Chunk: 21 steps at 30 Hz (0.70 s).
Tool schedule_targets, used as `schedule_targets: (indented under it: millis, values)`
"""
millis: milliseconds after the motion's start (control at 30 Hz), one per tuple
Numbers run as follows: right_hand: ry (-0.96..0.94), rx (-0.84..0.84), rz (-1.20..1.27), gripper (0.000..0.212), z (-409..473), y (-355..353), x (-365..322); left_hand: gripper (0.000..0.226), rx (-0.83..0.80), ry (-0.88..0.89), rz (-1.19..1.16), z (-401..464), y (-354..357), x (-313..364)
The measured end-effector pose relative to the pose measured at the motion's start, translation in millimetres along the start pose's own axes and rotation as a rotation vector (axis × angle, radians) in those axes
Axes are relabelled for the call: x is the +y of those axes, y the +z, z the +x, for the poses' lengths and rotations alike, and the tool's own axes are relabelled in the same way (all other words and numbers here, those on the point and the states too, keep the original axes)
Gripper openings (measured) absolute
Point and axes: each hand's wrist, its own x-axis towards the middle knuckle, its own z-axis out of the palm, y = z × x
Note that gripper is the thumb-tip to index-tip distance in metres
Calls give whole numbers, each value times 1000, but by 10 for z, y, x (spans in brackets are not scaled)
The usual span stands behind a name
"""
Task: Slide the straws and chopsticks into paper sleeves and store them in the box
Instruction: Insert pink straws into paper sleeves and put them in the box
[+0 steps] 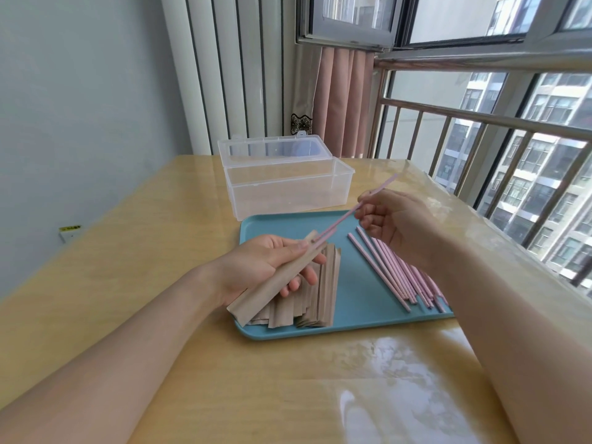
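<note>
My left hand (pixel 269 264) grips a brown paper sleeve (pixel 272 285), held slanted above the tray. My right hand (pixel 394 222) pinches a pink straw (pixel 344 216) whose lower tip is entering the sleeve's open upper end. A pile of brown paper sleeves (pixel 317 293) lies on the left part of the blue tray (pixel 352 302). Several pink straws or chopsticks (pixel 394 274) lie in a row on the tray's right part. The clear plastic box (pixel 288 187) stands open and empty behind the tray, its lid tilted back.
The tray rests on a glossy yellow table (pixel 160 251). A window with a metal railing (pixel 480 123) runs along the right side. A wall and radiator panels (pixel 224 75) stand behind the table.
</note>
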Motion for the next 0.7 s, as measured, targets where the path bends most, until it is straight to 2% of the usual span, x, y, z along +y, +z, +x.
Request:
schedule_targets:
  millis: [200, 333, 400, 467, 533, 600, 700]
  values:
    - [99, -149, -134, 12, -40, 63, 91, 39, -14, 17, -1, 10, -7, -19]
    - [161, -219, -137, 12, -72, 135, 169, 39, 7, 20, 4, 18, -1, -25]
    - [115, -145, -52, 23, -58, 164, 188, 38, 17, 16, 2, 18, -6, -25]
    - [-26, 50, 1, 37, -20, 139, 170, 38, 17, 9, 1, 18, -13, -27]
    - [-176, 170, -62, 35, 17, 87, 135, 38, 15, 3, -9, 19, -16, -31]
    - [-210, 147, -96, 24, 22, 57, 126, 38, 14, 1, -15, 19, -16, -32]
    - [-154, 60, -114, 20, 3, 75, 174, 38, 19, 5, -6, 17, -21, -28]
